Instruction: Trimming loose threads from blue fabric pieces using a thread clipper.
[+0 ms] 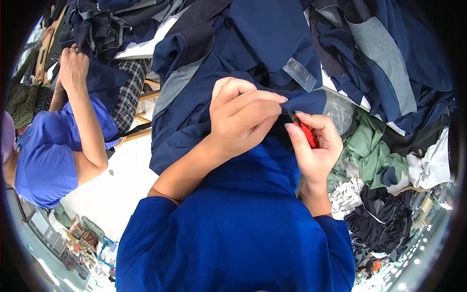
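My left hand (245, 114) pinches the edge of a navy blue garment piece (309, 103) in front of my body. In my right hand (318, 143) is a pair of red-handled thread snips (307, 134). Their dark tips point up at the cloth, close beside my left fingertips. Whether the blades touch the cloth or a thread is too small to tell. The rest of the navy cloth (194, 121) hangs from the table down over my lap, with a grey lining strip (181, 82) showing on its left.
More navy and grey garments (384, 58) lie on the white table (328, 83) at the right. A clear plastic strip (299, 74) rests on the cloth ahead. Green fabric (365, 151) and dark scraps (379, 219) are piled low on the right. A co-worker in blue (48, 155) handles dark cloth at left.
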{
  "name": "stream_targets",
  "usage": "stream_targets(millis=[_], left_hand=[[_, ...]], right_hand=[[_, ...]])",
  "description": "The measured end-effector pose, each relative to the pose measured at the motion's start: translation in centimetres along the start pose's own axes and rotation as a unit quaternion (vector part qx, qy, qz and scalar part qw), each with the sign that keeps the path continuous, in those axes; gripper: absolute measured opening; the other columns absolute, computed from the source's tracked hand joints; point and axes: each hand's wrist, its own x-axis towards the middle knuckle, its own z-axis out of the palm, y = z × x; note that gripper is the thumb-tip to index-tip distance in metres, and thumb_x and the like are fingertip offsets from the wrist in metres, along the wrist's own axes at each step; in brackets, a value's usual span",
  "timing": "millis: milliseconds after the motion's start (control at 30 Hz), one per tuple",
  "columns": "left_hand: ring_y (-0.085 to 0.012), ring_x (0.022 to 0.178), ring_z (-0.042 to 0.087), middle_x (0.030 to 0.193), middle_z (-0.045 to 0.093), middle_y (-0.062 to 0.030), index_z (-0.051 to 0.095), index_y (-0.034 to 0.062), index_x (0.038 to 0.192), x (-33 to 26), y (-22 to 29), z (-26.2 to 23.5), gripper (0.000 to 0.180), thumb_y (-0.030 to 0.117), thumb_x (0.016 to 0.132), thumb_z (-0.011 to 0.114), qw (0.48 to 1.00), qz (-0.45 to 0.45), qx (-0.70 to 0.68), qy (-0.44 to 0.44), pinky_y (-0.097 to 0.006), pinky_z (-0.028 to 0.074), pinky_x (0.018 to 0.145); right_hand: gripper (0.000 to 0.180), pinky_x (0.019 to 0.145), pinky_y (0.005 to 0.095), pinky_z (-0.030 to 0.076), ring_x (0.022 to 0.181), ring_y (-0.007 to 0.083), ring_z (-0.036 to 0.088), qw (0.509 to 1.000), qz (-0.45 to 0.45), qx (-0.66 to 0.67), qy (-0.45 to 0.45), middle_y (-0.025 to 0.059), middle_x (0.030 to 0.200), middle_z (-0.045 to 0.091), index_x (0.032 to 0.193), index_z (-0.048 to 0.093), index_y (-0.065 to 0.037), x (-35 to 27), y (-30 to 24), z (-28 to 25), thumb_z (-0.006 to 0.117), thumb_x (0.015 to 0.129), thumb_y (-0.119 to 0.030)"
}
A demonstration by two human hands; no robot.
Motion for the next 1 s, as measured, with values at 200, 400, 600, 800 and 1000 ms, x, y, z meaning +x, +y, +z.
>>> stream_targets(millis=[200,400,600,800,1000], left_hand=[[-0.015,0.07,0.051,0.083,0.067,0.006,0.062,0.0144,0.073,0.1,-0.1,0.0,0.02,0.006,0.059,0.073,1.0,0.005,0.007,0.002,-0.03,0.037,0.069],[-0.0148,0.067,0.055,0.074,0.063,0.002,0.064,0.0097,0.08,-0.5,0.9,0.2,0.018,0.002,0.066,0.072,0.964,-0.183,-0.191,-0.005,-0.028,0.04,0.066],[-0.0118,0.069,0.059,0.082,0.066,-0.0047,0.064,0.0041,0.086,0.0,0.8,-1.6,0.01,0.003,0.077,0.067,0.922,-0.252,-0.284,-0.079,-0.026,0.044,0.067],[-0.009,0.08,0.059,0.086,0.066,-0.0073,0.059,0.0005,0.102,0.1,-3.8,-5.0,0.018,0.013,0.093,0.05,0.901,-0.367,-0.23,0.002,-0.023,0.045,0.076],[-0.0164,0.096,0.058,0.1,0.064,-0.0085,0.058,0.0001,0.109,-1.1,-5.4,-6.6,0.026,0.018,0.095,0.045,0.917,-0.354,-0.049,-0.179,-0.028,0.043,0.086]], right_hand=[[0.026,0.067,0.0203,0.048,0.073,0.0081,0.061,1.0,0.009,0.0,0.016,0.0082,0.084,0.067,0.093,0.062,0.004,0.1,0.2,-0.1,0.075,0.072,0.0],[0.059,0.064,0.0192,0.044,0.07,0.0056,0.054,0.996,0.078,-0.009,-0.042,0.0008,0.08,0.06,0.115,0.052,0.001,1.2,0.1,0.0,0.082,0.065,-0.009],[0.018,0.072,0.0236,0.045,0.083,0.0106,0.056,0.973,-0.015,0.131,0.191,0.0047,0.093,0.059,0.097,0.057,0.001,0.6,3.6,-4.4,0.059,0.08,-0.004],[0.042,0.077,0.034,0.051,0.086,0.0275,0.061,0.828,-0.191,0.259,0.46,0.0182,0.102,0.059,0.113,0.053,0.004,0.2,4.1,-13.6,0.052,0.091,-0.032],[0.042,0.063,0.0319,0.045,0.069,0.0212,0.055,0.802,-0.074,0.593,0.014,0.01,0.083,0.055,0.095,0.051,0.001,2.6,3.9,-11.7,0.049,0.091,-0.041]])
